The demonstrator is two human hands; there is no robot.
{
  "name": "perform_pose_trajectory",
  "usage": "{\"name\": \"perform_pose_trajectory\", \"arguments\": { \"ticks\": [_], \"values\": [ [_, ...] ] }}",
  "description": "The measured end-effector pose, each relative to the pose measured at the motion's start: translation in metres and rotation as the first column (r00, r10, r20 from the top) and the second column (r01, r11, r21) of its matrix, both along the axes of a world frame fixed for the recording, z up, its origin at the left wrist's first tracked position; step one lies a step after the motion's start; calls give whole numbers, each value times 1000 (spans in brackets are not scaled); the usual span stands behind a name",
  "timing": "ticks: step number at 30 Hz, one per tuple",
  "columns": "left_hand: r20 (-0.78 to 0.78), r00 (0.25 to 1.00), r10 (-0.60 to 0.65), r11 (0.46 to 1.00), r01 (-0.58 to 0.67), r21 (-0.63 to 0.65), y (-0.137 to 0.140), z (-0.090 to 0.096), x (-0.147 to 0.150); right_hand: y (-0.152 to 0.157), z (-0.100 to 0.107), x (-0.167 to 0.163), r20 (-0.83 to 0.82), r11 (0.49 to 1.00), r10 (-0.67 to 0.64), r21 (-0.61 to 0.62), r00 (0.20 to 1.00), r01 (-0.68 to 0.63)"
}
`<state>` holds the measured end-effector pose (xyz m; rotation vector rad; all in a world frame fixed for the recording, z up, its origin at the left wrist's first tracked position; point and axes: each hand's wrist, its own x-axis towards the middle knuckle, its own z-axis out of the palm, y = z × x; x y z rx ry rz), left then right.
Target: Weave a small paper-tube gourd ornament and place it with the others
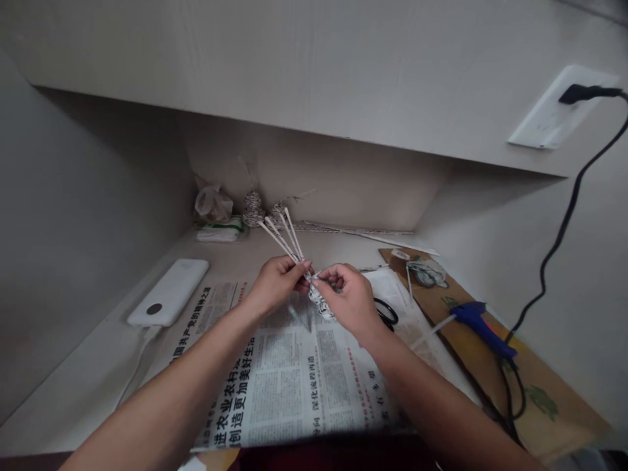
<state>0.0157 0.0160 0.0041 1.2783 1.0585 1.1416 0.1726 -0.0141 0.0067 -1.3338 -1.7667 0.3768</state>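
Observation:
Over the newspaper, a small woven piece of rolled newspaper [322,306] hangs between my hands, with several pale paper sticks [287,239] rising from its top and fanning toward the back. My left hand [279,282] is closed around the base of these sticks, thumb on the near side. My right hand [349,297] pinches at the top of the woven piece, fingers curled; its palm partly hides the piece. Just beyond the right wrist lie scissors, of which a black handle loop [386,313] shows.
Newspaper sheets [289,373] cover the tabletop. At left lies a white power bank [169,293] with a cable. A blue glue gun [483,327] rests on cardboard [530,366] at right, its cord running to a wall socket [559,111]. Woven gourd shapes [253,208] stand at the back.

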Motion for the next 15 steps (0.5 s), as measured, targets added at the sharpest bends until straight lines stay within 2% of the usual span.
{"name": "perform_pose_trajectory", "arguments": {
  "ticks": [4, 10, 15],
  "values": [
    [-11, 1000, 12, 1000, -12, -9, -1, 1, 3, 2, -8, -1, -11, 1000, -15, -4, 1000, 15],
    [73, 997, 26, 995, -19, -100, -3, 0, 7, -11, -4, -5, 52, 982, -45, 183, 998, 35],
    [122, 992, 44, 993, -30, -115, -4, -2, 9, -15, -2, -9, 140, 970, -38, 244, 989, 3]
  ]
}}
